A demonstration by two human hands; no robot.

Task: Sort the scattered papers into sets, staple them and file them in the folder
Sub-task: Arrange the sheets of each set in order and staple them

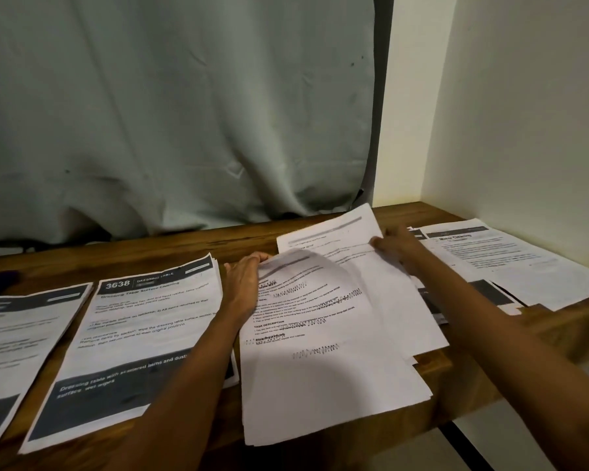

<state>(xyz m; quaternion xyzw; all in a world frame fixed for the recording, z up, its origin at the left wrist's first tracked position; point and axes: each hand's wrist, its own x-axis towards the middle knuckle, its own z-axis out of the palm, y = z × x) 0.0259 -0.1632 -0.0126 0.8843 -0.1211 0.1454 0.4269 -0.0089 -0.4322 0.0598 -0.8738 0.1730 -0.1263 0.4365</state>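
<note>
**Work surface.** A wooden table (pixel 184 246) stands against a pale green curtain (pixel 184 113), with a cream wall (pixel 524 113) to the right. All papers lie on the table in a row from left to right.

**Paper positions.**
1. The far-left sheet (pixel 24 334) is cut off by the frame edge and carries dark header and footer bands.
2. The "3638" stack (pixel 143 334), headed "Dressing Table Surface Cleaning", lies just beside it, and its bottom edge overhangs the near table edge.
3. The centre stack (pixel 320 385) is white, printed and marked with pen scribbles. Its lower sheets are fanned out of line and overhang the near edge.
4. The rear sheet (pixel 330 232) lies tilted behind the centre stack, with its lower part hidden beneath it.
5. The right pile (pixel 510 263), topped by a page headed "Mirror Cleaning", occupies the corner by the wall and overlaps dark-banded pages below it.

**Hands.**
- The left hand (pixel 244 283) is at the top-left corner of the centre stack. Its fingers curl over the top edge of the bowed sheet (pixel 303 277), which arches up off the stack.
- The right hand (pixel 397 248) is at the right edge of the rear sheet, fingertips on the paper. Motion blur prevents telling whether it pinches the sheet or only touches it.
</note>
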